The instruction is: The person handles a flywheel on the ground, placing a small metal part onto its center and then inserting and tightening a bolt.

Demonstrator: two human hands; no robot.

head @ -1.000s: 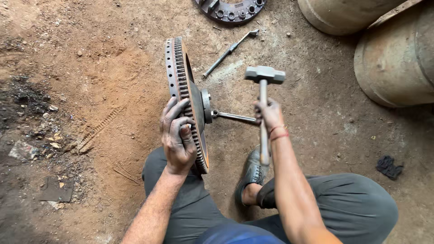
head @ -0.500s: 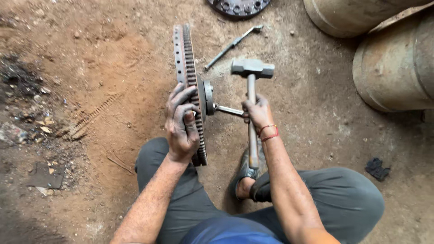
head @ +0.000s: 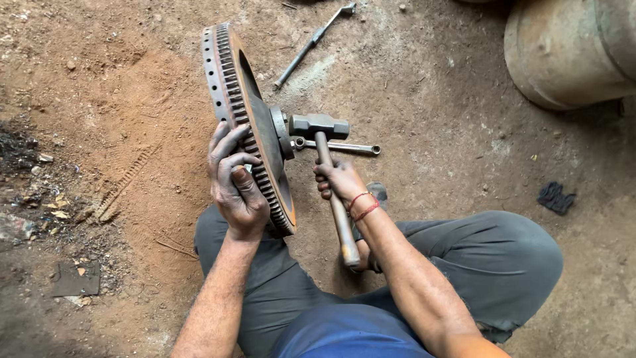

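A rusty toothed metal disc stands on edge on the dirt floor in the head view. My left hand grips its rim near the lower end and keeps it upright. My right hand is closed on the wooden handle of a hammer, whose steel head is at the disc's central hub. A red thread is tied around my right wrist. A spanner lies on the ground just right of the hub, under the hammer.
Another long metal tool lies on the dirt beyond the disc. A large rusty drum lies at the upper right. A dark scrap sits at the right. My legs in grey trousers are folded below.
The hammer head has swung left, from clear of the disc to right against its hub. My left hand stays on the rim. The view has moved closer.
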